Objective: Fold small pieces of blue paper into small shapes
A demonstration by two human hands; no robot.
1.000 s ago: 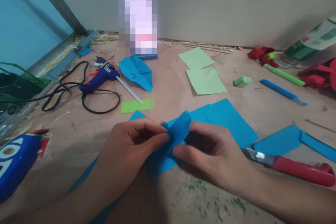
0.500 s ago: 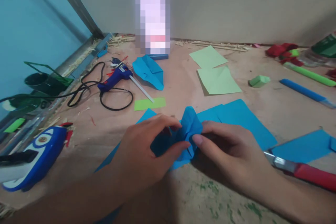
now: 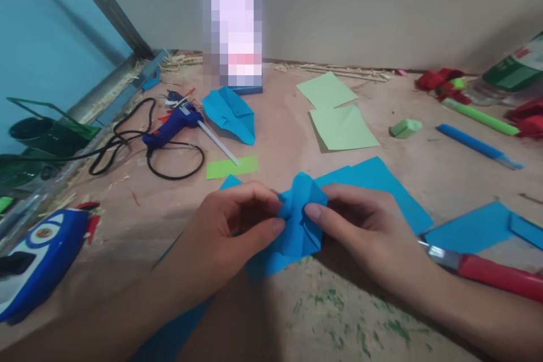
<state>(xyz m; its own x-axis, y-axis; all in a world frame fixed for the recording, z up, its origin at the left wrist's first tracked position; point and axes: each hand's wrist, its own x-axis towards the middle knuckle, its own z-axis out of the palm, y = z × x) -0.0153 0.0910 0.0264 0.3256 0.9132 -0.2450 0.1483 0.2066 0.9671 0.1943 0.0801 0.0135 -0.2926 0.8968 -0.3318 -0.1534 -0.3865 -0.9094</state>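
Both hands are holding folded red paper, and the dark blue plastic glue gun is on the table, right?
Not quite: the head view shows the folded paper is blue, not red. The left hand and right hand hold it, and the glue gun is on the table.

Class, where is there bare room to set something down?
Free: between the far folded blue paper and pale green sheets; between the blue stick and flat blue sheets. Crowded: around the corded glue gun, left hand and right hand.
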